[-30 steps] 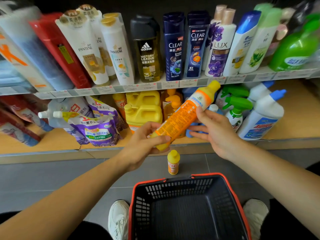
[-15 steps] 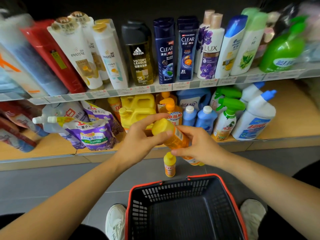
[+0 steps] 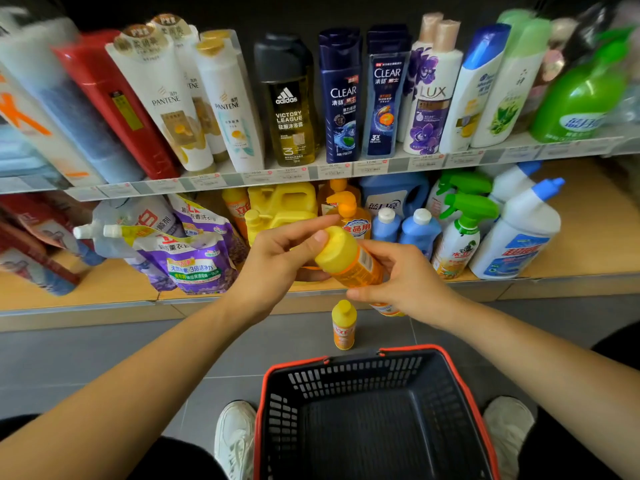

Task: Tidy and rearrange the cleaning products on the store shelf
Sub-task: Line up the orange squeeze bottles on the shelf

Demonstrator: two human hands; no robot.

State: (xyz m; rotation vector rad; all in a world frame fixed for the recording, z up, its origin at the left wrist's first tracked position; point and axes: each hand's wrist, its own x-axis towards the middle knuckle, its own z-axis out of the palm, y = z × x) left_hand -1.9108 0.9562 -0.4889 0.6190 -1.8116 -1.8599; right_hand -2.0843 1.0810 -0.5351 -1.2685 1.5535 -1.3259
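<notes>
An orange bottle with a yellow cap is held in front of the lower shelf, its cap pointing toward me. My right hand grips its body from the right and below. My left hand pinches the yellow cap with thumb and fingers. A second, small orange bottle stands upright on the grey floor just below my hands. On the lower shelf behind sit yellow jugs, an orange pump bottle, two blue bottles and green-trigger spray bottles.
A black basket with a red rim stands on the floor between my white shoes. Purple refill pouches lie on the lower shelf at left; white toilet-cleaner bottles stand at right. Shampoo bottles fill the upper shelf.
The orange bottle swung from lying slanted up toward the shelf to pointing cap-first at me, lower down. My left hand moved from its base to its cap.
</notes>
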